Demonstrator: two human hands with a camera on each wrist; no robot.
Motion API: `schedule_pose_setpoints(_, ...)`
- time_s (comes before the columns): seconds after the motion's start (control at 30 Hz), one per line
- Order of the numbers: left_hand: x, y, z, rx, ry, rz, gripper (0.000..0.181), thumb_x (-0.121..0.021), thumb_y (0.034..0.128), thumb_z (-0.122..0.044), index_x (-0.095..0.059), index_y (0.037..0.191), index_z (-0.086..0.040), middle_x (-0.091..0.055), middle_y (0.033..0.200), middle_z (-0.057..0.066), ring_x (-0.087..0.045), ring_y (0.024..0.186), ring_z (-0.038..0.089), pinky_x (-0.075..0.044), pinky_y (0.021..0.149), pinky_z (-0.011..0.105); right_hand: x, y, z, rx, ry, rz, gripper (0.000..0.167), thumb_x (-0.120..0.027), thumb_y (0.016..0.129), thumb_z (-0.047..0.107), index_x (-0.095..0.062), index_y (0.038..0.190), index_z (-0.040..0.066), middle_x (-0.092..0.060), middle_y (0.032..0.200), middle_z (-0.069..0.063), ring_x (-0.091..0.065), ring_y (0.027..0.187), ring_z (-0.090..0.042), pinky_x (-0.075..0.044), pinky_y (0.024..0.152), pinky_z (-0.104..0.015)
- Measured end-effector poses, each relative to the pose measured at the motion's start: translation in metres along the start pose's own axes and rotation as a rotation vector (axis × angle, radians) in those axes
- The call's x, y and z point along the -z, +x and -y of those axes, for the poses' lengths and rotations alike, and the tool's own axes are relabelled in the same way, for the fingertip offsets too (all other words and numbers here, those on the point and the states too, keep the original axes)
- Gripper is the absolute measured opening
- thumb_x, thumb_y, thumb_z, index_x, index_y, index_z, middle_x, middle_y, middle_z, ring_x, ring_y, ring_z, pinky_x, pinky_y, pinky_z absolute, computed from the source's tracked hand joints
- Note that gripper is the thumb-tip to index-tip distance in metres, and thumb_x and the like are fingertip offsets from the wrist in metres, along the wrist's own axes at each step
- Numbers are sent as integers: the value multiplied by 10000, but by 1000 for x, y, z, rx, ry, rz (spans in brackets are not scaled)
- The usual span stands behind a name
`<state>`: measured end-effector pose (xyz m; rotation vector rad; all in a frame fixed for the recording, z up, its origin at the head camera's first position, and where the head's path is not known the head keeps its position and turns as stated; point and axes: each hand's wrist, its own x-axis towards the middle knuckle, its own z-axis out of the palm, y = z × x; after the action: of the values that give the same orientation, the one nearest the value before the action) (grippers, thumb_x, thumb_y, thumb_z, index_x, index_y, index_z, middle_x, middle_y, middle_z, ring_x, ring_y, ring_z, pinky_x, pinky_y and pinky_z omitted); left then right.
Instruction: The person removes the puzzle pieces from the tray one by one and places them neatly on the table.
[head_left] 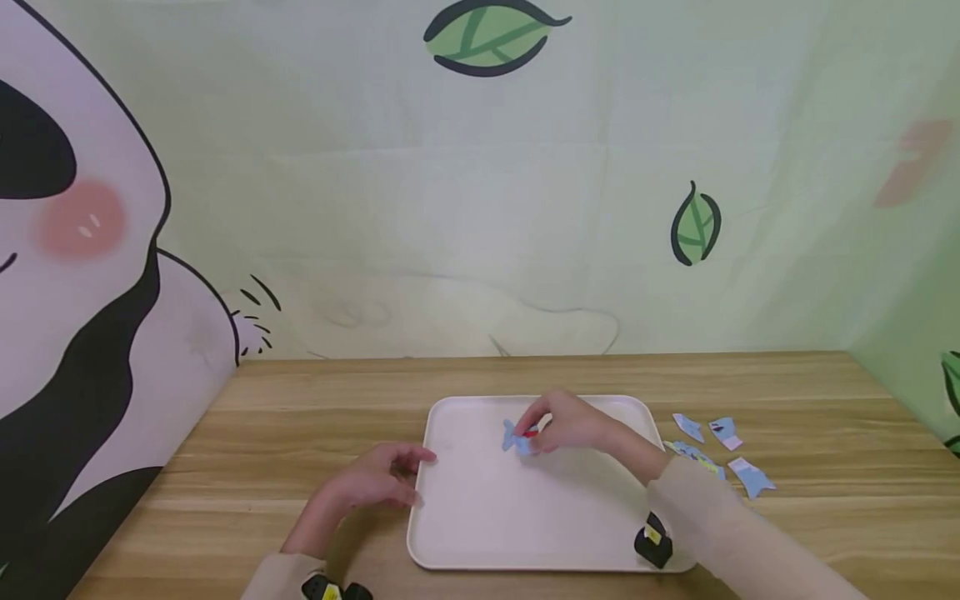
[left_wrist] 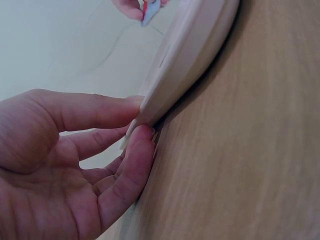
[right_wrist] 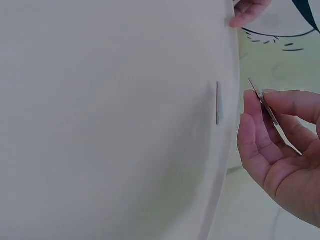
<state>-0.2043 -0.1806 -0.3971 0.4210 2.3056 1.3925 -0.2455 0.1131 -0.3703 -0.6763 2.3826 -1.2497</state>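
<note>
A white tray (head_left: 480, 525) lies on the wooden table. My left hand (head_left: 382, 477) is at its left edge; in the left wrist view the left hand (left_wrist: 75, 155) pinches the tray's rim (left_wrist: 190, 60) between thumb and fingers. Over the far half of the tray, my right hand (head_left: 570, 422) pinches a small flat puzzle piece, light blue with some red. Seen edge-on in the right wrist view, this piece (right_wrist: 263, 101) is between thumb and fingertips of the right hand (right_wrist: 285, 145), apart from the tray. Another light blue piece (right_wrist: 218, 103) lies flat on the tray.
Right of the tray, several loose blue pieces lie on the table, among them a tail-shaped one (head_left: 752, 477) and a white-edged one (head_left: 725, 432). A yellow-and-blue piece (head_left: 693, 454) is partly hidden by the right forearm. A printed backdrop (head_left: 450, 208) stands behind the table.
</note>
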Motion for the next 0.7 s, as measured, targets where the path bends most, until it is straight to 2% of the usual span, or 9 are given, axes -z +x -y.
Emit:
schedule_pose_setpoints(0.23, 0, 1, 0, 2, -6, 1, 511, -700, 665, 63, -541, 1152, 64, -488, 984, 117, -455, 892, 227, -476, 619, 288, 28, -19, -12, -52, 74, -74, 244, -655, 732, -1, -664, 975, -27, -630, 947, -100, -599, 705, -157, -506, 661, -283)
schedule_pose_setpoints(0.5, 0, -1, 0, 15, -5, -2, 503, -705, 673, 53, -547, 1151, 53, -484, 977, 108, -456, 889, 228, -475, 610, 284, 56, -45, -29, -125, 153, -171, 319, -658, 747, 16, -616, 1051, -74, -611, 986, -123, -592, 765, -154, -522, 708, -308)
schedule_pose_setpoints(0.7, 1, -2, 3, -17, -6, 0, 505, -701, 663, 58, -543, 1143, 73, -480, 958, 106, -450, 883, 225, -468, 593, 259, 73, -66, -38, -164, 127, -216, 380, -654, 763, 72, -591, 1116, -56, -576, 1082, -151, -553, 831, -159, -500, 742, -300)
